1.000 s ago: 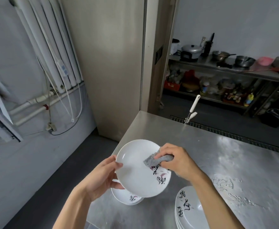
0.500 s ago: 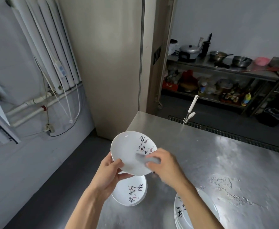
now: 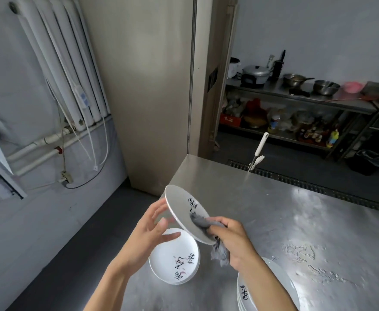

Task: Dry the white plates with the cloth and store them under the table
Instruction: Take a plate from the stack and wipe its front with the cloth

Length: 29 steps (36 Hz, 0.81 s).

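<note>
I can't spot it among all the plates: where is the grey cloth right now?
Head view, low centre: the grey cloth is bunched in the right hand, pressed against the tilted plate, above a plate stack.

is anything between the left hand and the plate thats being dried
Nothing visible does. The open left hand is right behind the tilted plate, with no object between them. The cloth lies on the plate's other face and lower rim, pinched there by the right hand.

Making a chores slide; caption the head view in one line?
Right hand presses a grey cloth on a tilted white printed plate, left hand open beside it, over a steel table.
</note>
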{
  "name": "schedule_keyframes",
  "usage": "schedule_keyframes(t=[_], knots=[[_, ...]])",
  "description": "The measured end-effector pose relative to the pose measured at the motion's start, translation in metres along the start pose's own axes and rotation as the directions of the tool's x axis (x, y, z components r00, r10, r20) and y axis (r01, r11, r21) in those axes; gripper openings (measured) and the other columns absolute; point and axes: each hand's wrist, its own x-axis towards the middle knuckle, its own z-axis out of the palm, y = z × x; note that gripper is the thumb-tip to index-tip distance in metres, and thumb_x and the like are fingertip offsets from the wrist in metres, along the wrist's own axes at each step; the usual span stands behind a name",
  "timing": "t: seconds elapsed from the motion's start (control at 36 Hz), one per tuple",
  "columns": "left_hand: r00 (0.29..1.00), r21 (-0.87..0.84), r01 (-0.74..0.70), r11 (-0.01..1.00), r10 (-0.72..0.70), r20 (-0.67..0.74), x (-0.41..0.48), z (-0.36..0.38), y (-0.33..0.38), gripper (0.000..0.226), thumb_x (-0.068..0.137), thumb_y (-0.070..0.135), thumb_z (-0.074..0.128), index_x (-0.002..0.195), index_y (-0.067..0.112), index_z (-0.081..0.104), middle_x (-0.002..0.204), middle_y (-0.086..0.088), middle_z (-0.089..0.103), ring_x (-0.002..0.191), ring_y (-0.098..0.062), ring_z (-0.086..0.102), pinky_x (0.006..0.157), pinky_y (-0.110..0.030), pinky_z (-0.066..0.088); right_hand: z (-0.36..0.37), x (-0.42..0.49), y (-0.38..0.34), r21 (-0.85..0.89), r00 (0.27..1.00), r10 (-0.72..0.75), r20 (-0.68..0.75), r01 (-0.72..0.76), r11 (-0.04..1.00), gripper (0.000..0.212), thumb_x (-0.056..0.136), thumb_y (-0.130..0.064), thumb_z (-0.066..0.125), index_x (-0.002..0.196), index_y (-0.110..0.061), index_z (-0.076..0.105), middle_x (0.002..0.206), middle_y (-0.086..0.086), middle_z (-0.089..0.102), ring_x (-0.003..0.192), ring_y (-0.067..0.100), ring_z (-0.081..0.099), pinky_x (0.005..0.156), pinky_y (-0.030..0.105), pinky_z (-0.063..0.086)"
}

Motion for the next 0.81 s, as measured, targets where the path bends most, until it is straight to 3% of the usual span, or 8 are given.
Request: schedule_keyframes(t=[0.11, 0.19, 0.31, 0.47, 0.58, 0.67, 0.72, 0.81], knots=[[0.999, 0.066, 0.018, 0.998, -0.02, 0.039, 0.012, -0.01, -0.008, 0.099, 0.087, 0.051, 0.082, 0.162, 0.055, 0.016, 0.168, 0.021, 0.032, 0.15, -0.009, 0.042, 0.112, -0.032, 0.05, -0.003, -0.002, -0.001, 0.026, 0.984, 0.164, 0.072, -0.166, 0.986, 0.024, 0.083, 0.021, 0.058, 0.099, 0.01, 0.071, 0.085, 0.028, 0.072, 0.067, 0.029, 0.071, 0.057, 0.031, 0.058], [0.996, 0.112, 0.084, 0.99, -0.085, 0.01, 0.024, -0.01, -0.011, 0.095, 0.08, 0.053, 0.086, 0.158, 0.05, 0.033, 0.158, 0.017, 0.048, 0.144, -0.004, 0.048, 0.107, -0.031, 0.052, -0.006, -0.002, 0.0, 0.121, 0.957, 0.262, 0.127, -0.277, 0.953, 0.022, 0.083, 0.014, 0.067, 0.104, 0.015, 0.069, 0.082, 0.025, 0.069, 0.06, 0.026, 0.068, 0.052, 0.029, 0.059], [0.997, 0.151, 0.058, 0.987, -0.048, -0.064, 0.035, -0.016, -0.017, 0.059, 0.074, 0.05, 0.093, 0.11, 0.013, 0.063, 0.115, -0.005, 0.073, 0.115, -0.023, 0.07, 0.09, -0.033, 0.056, -0.015, -0.003, 0.001, 0.337, 0.893, 0.4, 0.209, -0.449, 0.827, 0.03, 0.073, -0.002, 0.077, 0.096, 0.016, 0.072, 0.085, 0.026, 0.064, 0.061, 0.028, 0.06, 0.045, 0.03, 0.057], [0.984, 0.17, 0.166, 0.971, -0.174, 0.034, 0.034, -0.019, -0.012, 0.05, 0.082, 0.037, 0.09, 0.121, 0.012, 0.074, 0.118, -0.02, 0.076, 0.11, -0.042, 0.073, 0.095, -0.056, 0.058, -0.022, 0.009, -0.008, 0.458, 0.896, 0.442, 0.025, -0.404, 0.792, 0.024, 0.086, -0.013, 0.068, 0.104, 0.003, 0.068, 0.081, 0.014, 0.065, 0.059, 0.018, 0.057, 0.039, 0.023, 0.052], [0.968, 0.11, 0.241, 0.964, -0.247, 0.043, 0.025, -0.004, -0.013, 0.045, 0.09, 0.039, 0.083, 0.128, 0.018, 0.072, 0.121, -0.018, 0.075, 0.108, -0.041, 0.074, 0.082, -0.053, 0.063, -0.015, 0.021, -0.01, 0.46, 0.922, 0.261, -0.285, -0.107, 0.881, 0.012, 0.097, -0.018, 0.067, 0.099, -0.007, 0.071, 0.081, 0.01, 0.071, 0.063, 0.019, 0.06, 0.045, 0.024, 0.054], [0.956, -0.002, 0.291, 0.957, -0.291, -0.019, 0.017, 0.009, -0.018, 0.04, 0.09, 0.039, 0.079, 0.125, 0.02, 0.073, 0.123, -0.017, 0.075, 0.11, -0.041, 0.073, 0.082, -0.055, 0.063, -0.011, 0.02, -0.002, 0.07, 0.869, -0.108, -0.483, 0.161, 0.984, 0.009, 0.096, -0.017, 0.069, 0.088, -0.017, 0.072, 0.072, -0.002, 0.072, 0.067, 0.017, 0.063, 0.053, 0.023, 0.053], [0.944, -0.095, 0.323, 0.941, -0.328, -0.043, 0.013, 0.016, -0.022, 0.04, 0.089, 0.036, 0.079, 0.123, 0.017, 0.074, 0.124, -0.019, 0.074, 0.11, -0.038, 0.072, 0.085, -0.056, 0.062, -0.007, 0.017, 0.006, -0.292, 0.806, -0.414, -0.423, 0.311, 0.905, 0.008, 0.091, -0.017, 0.073, 0.085, -0.022, 0.073, 0.071, -0.011, 0.07, 0.07, 0.013, 0.061, 0.061, 0.023, 0.05], [0.934, -0.206, 0.335, 0.92, -0.353, -0.056, 0.01, 0.024, -0.024, 0.028, 0.09, 0.024, 0.076, 0.115, 0.013, 0.079, 0.118, -0.021, 0.075, 0.099, -0.031, 0.074, 0.082, -0.051, 0.062, 0.004, 0.01, 0.013, -0.665, 0.762, -0.647, -0.038, 0.464, 0.585, 0.019, 0.082, -0.011, 0.08, 0.092, -0.027, 0.079, 0.083, -0.014, 0.073, 0.082, 0.011, 0.063, 0.077, 0.026, 0.051]])
